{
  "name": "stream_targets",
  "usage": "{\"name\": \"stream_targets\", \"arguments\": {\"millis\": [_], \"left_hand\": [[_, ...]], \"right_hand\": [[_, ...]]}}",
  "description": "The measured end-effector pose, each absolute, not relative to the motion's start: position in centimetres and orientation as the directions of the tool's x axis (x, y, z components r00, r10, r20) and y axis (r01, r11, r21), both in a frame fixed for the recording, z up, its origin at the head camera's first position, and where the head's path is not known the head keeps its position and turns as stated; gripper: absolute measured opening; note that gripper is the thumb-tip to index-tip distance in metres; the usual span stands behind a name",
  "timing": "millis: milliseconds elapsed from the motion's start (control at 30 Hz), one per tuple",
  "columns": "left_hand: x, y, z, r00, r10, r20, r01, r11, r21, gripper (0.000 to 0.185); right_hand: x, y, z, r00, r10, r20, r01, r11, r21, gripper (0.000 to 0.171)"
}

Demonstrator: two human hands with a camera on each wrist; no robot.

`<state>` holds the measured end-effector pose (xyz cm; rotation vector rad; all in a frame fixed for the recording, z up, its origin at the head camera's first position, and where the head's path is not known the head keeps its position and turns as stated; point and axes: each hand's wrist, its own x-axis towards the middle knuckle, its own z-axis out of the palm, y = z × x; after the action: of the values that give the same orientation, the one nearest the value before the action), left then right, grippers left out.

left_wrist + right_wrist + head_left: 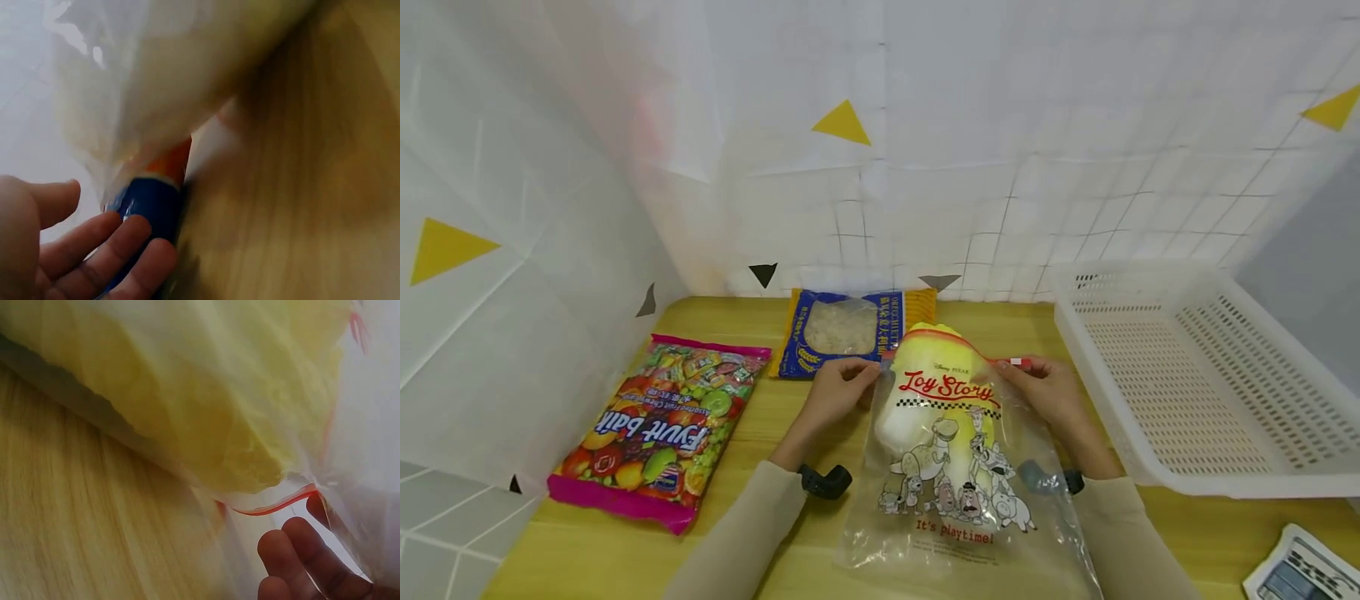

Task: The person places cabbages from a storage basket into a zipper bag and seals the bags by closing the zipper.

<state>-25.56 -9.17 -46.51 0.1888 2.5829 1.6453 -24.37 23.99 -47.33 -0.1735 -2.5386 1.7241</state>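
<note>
A clear zip bag (pixel 958 475) with Toy Story print and a red zip strip lies in front of me. In it is a napa cabbage (pixel 898 417), its yellow leafy end at the bag's mouth. My right hand (pixel 1041 387) pinches the right corner of the mouth by the small white slider; in the right wrist view, fingers (pixel 281 547) and thumb meet at the red strip. My left hand (pixel 838 392) is at the left corner. In the left wrist view its thumb and fingers (pixel 112 250) stand apart, fingertips close against the bag's edge.
A blue and yellow pasta packet (pixel 842 329) lies behind the bag. On the left is a pink-edged bag of fruit chews (pixel 658 425). A white perforated basket (pixel 1120 417) stands on the right, with a white device with a screen (pixel 1307 567) at the lower right.
</note>
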Motion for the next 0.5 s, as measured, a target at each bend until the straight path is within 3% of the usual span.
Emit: {"name": "stream_targets", "arguments": {"millis": [300, 500], "left_hand": [[-26.2, -8.4, -45.9, -0.987, 0.134, -0.091, -0.040, 0.345, 0.938, 0.020], [-25.2, -9.7, -44.5, -0.991, 0.120, -0.053, -0.029, 0.193, 0.981, 0.019]], "right_hand": [[-23.9, 23.1, -45.8, -0.996, 0.088, -0.014, 0.037, 0.264, -0.964, 0.036], [-23.0, 22.1, -43.6, -0.995, 0.020, 0.095, -0.088, 0.233, -0.969, 0.038]]}}
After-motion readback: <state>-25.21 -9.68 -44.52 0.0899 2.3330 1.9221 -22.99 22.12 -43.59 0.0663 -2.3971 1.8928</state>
